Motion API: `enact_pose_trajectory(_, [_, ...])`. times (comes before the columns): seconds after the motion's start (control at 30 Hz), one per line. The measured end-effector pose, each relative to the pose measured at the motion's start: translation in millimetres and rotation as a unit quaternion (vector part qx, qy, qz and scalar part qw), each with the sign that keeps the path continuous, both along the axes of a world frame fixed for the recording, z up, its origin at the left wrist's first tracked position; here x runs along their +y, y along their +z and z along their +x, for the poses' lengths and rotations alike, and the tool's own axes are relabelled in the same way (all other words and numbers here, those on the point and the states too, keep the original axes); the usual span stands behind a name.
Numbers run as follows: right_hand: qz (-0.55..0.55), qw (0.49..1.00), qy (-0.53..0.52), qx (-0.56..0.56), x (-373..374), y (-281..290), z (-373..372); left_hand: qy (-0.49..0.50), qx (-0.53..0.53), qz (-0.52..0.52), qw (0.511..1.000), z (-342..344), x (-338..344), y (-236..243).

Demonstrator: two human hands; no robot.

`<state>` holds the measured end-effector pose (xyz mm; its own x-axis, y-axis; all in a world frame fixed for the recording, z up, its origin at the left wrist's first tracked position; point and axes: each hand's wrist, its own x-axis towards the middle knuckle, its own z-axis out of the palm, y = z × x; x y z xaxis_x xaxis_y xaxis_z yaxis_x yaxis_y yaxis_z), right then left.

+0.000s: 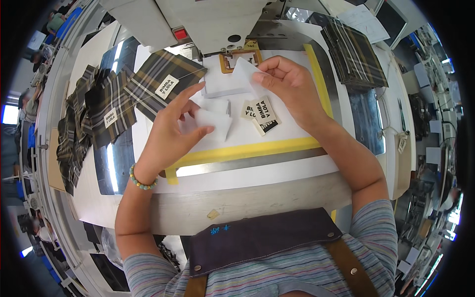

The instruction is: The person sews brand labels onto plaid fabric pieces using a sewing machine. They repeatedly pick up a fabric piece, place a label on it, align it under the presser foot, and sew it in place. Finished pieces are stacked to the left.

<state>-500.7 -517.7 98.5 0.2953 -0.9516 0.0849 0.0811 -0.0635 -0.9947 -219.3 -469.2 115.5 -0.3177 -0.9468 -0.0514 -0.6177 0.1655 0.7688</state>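
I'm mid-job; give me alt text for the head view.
A person's left hand and right hand each hold a thin white sheet over a white work surface bordered by yellow tape. Pale labels lie between the forearms, below a machine. Plaid cloth pieces spread at left; a plaid stack sits upper right.

We note a passage for a hand along the front edge [277, 198], nearer us than the yellow tape [247, 150], between our forearms [134, 210]. White sheets [243, 75], held up in left hand [170, 132] and right hand [295, 93], obstruct the middle. Ahead, the machine head [210, 22] overhangs our way; plaid pieces [148, 74] crowd the left, a plaid stack [357, 52] the far right.
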Motion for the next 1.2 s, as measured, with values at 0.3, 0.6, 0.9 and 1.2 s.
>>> enact_pose_trajectory(0.3, [0.083, 0.992, 0.088, -0.035, 14, 7, 8, 0.023, 0.227, -0.095, 0.969, -17, 6, -19])
enact_pose_trajectory(0.6, [0.016, 0.992, 0.086, 0.092, 27, 0, 19, 0.103, 0.316, -0.009, 0.943, -17, 5, -32])
enact_pose_trajectory(0.9, [-0.11, 0.974, 0.064, 0.187, 34, -3, 26, 0.079, 0.115, -0.123, 0.983, -17, 5, -22])
enact_pose_trajectory(1.2, [-0.345, 0.892, 0.031, 0.29, 29, -9, 18, 0.011, -0.039, -0.237, 0.971, -8, -3, -18])
